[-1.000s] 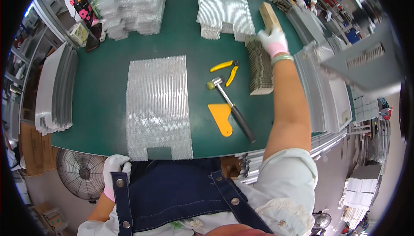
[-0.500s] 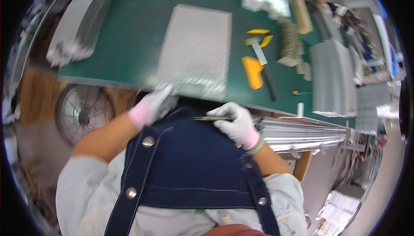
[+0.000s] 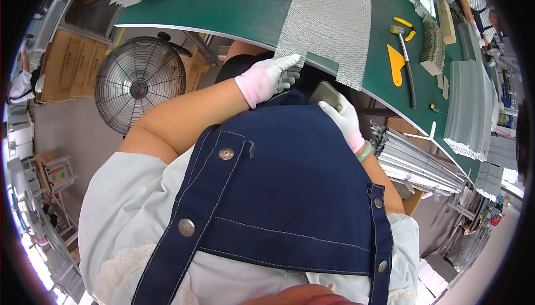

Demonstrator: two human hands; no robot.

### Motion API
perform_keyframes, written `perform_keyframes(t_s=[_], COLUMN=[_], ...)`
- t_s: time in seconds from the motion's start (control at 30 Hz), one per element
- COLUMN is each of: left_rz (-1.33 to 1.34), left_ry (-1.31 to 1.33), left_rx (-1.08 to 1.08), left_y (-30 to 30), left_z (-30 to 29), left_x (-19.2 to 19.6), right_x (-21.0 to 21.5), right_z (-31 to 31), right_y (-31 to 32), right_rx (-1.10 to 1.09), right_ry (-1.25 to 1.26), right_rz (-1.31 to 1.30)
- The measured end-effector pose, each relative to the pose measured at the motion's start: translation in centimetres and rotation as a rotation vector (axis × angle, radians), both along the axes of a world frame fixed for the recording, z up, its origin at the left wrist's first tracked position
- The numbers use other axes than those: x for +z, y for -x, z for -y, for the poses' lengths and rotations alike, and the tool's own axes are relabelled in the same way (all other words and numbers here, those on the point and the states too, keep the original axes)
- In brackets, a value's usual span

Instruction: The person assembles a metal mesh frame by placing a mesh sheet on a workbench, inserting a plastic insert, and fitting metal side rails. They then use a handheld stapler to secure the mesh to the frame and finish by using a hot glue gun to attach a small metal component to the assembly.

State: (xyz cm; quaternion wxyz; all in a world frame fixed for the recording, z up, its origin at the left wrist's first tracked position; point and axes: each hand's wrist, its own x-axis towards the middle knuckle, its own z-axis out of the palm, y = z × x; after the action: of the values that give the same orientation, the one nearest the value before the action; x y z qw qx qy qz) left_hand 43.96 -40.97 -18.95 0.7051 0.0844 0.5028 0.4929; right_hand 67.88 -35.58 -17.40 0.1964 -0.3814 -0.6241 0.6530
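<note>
Gripping a thin grey plate (image 3: 327,94), your right hand (image 3: 344,116) sits just off the bench (image 3: 223,4) edge, over your lap, w/ nothing under it. Your left hand (image 3: 272,77), fingers mostly straight, is at the notched end of the silver ridged panel (image 3: 329,20); can't tell if it's pinching or only touching. Panel lies flat on the bench, notch toward you, left tab seemingly a bit past the edge

Watch: press down on that tab & the thin ridges may bend, or the panel may skew. Smooth gloves + a thin plate = poss. slip, & it'd drop to lap or floor. Swing the plate in too low & its edge could catch the notch corner. Also, hammer (image 3: 407,64) lies right of the panel beside the yellow scraper (image 3: 396,66), handle end toward you; a careless right sleeve could drag either one out of place
</note>
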Motion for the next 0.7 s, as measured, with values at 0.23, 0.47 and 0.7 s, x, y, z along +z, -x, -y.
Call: perform_keyframes(t_s=[0.23,0.47,0.7], left_rz=[-0.022,0.005,-0.018], left_ry=[-0.15,-0.184,-0.163], left_rx=[0.154,0.178,0.192], left_y=[-0.3,-0.5,-0.5], left_z=[0.5,0.2,0.3], left_x=[-0.3,-1.3,-0.6], right_x=[-1.2,-2.7,-3.3], right_z=[0.5,-1.0,-1.8], right_y=[1.4,2.2,2.6], right_rx=[-0.079,-0.096,-0.074], right_ry=[-0.195,0.746,0.909], right_rz=[0.072,-0.305,-0.513])
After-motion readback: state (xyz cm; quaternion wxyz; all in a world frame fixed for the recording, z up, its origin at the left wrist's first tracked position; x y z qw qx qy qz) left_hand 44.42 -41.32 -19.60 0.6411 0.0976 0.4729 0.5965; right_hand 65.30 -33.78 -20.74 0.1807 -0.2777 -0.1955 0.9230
